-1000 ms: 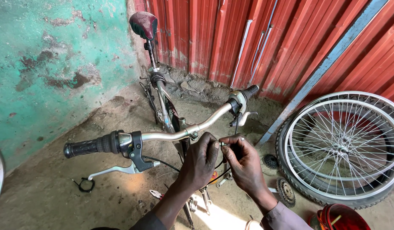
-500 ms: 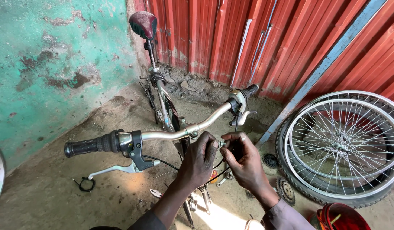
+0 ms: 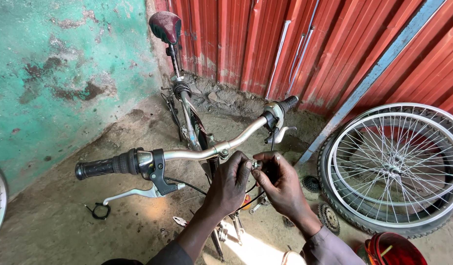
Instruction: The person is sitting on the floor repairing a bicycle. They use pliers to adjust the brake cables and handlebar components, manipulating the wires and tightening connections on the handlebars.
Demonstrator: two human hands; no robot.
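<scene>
A single head-worn camera looks steeply down and forward from close above the bicycle handlebar (image 3: 207, 153), facing the red corrugated wall (image 3: 334, 49), with the concrete floor (image 3: 64, 221) filling the lower frame.

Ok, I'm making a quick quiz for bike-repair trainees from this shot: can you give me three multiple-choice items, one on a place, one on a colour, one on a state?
1. Where are both hands working?
A. At the saddle
B. Just below the middle of the handlebar
C. On the loose wheel

2. What colour is the corrugated wall behind the bicycle?
A. Red
B. Yellow
C. White

3. How are the loose wheels on the right placed?
A. Fitted to the bicycle
C. Hanging from the wall
B. Off the bicycle, leaning by the wall

Answers: 1 B, the left hand and right hand meet around a small metal part under the handlebar. 2 A, the corrugated wall is red; the green wall is to the left. 3 B, the loose wheels rest on the ground against the wall.
</scene>
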